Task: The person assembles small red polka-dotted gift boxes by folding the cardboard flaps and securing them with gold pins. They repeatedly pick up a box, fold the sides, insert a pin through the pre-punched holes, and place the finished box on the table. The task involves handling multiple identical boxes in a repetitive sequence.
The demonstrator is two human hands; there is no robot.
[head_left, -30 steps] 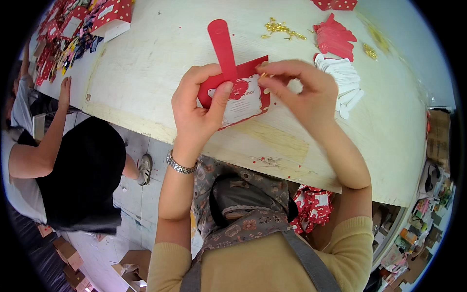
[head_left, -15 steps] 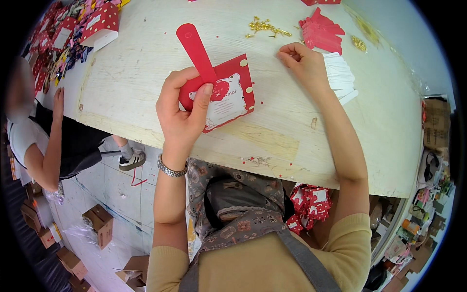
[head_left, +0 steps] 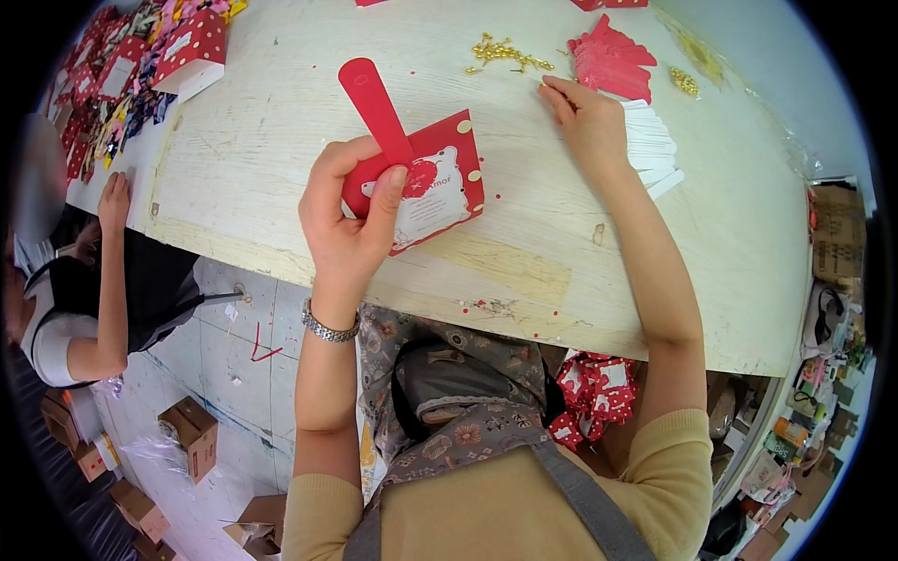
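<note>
**Red card [head_left: 432, 192] in the left hand [head_left: 341, 210]; right hand [head_left: 594, 136] beside gold fasteners [head_left: 498, 50]**

The left hand holds the card above the near part of the white worktable [head_left: 739, 243], thumb in front and fingers behind, clamped on both the card and a red round-ended strip [head_left: 374, 105]; the strip slants up and leftward past the card's upper edge; a white label [head_left: 435, 208] covers much of the card's face, with pale dots along its right side; the right hand is well apart from the card, just below the loose fasteners, its thumb and forefinger tips close together at a small gold glint; whether they grip a piece cannot be told; beyond this hand lies a stack of red strips [head_left: 610, 61], with white strips [head_left: 652, 145] fanned partly behind the wrist and a second gold heap [head_left: 686, 82] farther right; a metal-banded watch [head_left: 329, 327] encircles the left wrist; at far left, a co-worker's hand [head_left: 114, 198] rests at the table's edge, near red dotted packages [head_left: 192, 47].
</note>
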